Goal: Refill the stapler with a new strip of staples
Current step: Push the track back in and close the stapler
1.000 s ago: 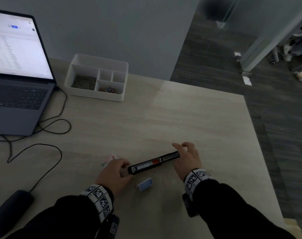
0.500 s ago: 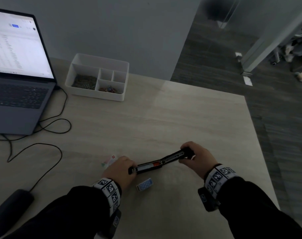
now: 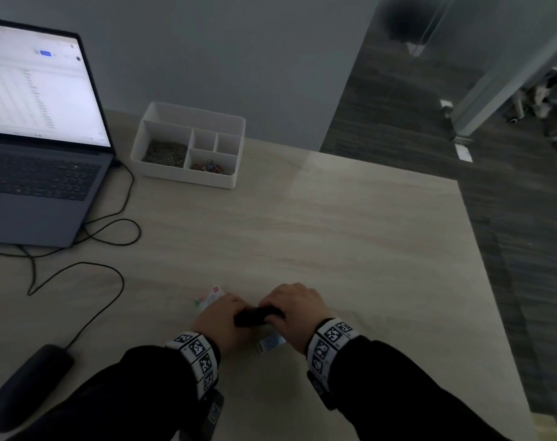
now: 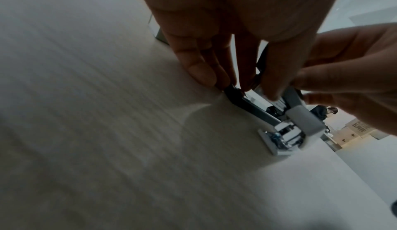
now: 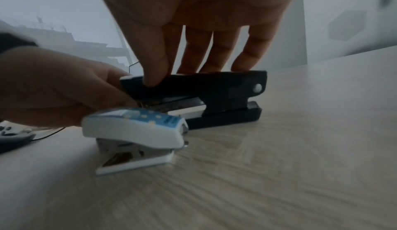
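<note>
The black stapler (image 3: 255,316) lies on the table near its front edge, its top cover folded down over the metal magazine, with a narrow gap left in the right wrist view (image 5: 214,89). My left hand (image 3: 220,319) pinches the stapler's front end; its fingers (image 4: 225,74) curl down onto the stapler (image 4: 247,103). My right hand (image 3: 294,310) grips the cover from above, thumb on the near side and fingers on the far side (image 5: 184,74). A small white staple box (image 3: 211,297) sits just behind my left hand. No loose strip of staples shows.
A small white-and-blue mini stapler (image 5: 133,128) lies right in front of the black one (image 3: 272,342). A white organiser tray (image 3: 188,181) stands at the back, a laptop (image 3: 42,186) with cables at far left, a dark pouch (image 3: 26,386) near left. The table edge (image 3: 493,281) runs along the right.
The stapler lay unfolded flat between my hands. My right hand has swung the cover over to the left and down, so the stapler is now folded and both hands sit close together.
</note>
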A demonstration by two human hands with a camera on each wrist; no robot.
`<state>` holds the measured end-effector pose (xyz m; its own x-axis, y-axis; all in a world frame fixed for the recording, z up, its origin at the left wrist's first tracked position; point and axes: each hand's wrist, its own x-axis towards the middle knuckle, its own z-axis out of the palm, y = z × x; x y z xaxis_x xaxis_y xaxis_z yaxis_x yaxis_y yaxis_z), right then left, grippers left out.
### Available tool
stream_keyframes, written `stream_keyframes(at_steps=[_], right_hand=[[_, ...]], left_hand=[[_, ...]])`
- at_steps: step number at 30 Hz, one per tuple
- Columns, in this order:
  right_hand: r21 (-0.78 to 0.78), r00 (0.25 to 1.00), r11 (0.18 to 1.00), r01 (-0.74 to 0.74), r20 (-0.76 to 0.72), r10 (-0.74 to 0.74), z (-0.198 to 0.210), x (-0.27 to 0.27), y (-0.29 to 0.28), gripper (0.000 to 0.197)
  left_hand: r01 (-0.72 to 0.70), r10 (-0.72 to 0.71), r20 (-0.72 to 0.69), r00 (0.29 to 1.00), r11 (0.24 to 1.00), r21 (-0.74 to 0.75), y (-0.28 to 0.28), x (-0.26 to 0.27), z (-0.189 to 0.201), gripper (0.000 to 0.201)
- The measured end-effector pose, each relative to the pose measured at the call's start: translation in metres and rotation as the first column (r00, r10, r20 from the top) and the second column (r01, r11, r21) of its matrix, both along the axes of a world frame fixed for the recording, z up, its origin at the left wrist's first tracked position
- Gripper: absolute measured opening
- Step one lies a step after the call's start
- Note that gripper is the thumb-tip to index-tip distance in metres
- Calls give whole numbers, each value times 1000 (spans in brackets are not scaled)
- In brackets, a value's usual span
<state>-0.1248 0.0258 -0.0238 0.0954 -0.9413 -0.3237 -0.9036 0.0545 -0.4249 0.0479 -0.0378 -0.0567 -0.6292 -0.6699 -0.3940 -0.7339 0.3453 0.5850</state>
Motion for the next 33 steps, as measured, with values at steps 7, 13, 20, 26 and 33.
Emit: stream_keyframes(at_steps=[7, 13, 20, 26, 33], right_hand=[[16, 997, 997, 74, 5, -75, -2, 0, 6, 30], [-71, 990, 990, 126, -50, -130, -8, 10, 22, 37], [-136, 980, 971, 199, 25, -197, -12, 22, 60, 30], [-21, 966, 974, 227, 128, -223, -20, 12, 74, 33], [1, 904, 913, 407, 143, -403, -22, -25, 71, 37]], left_hand=[[-115, 139, -136, 981, 979, 167, -1, 8, -4, 54], [-56, 74, -113, 991, 987, 149, -4, 2, -1, 33], [-81, 85, -47, 995, 994, 79, -1, -4, -4, 37], [-183, 182, 56, 982, 983, 15, 13, -9, -3, 39], [-482, 486, 55, 872, 833, 271, 28, -37, -5, 34]])
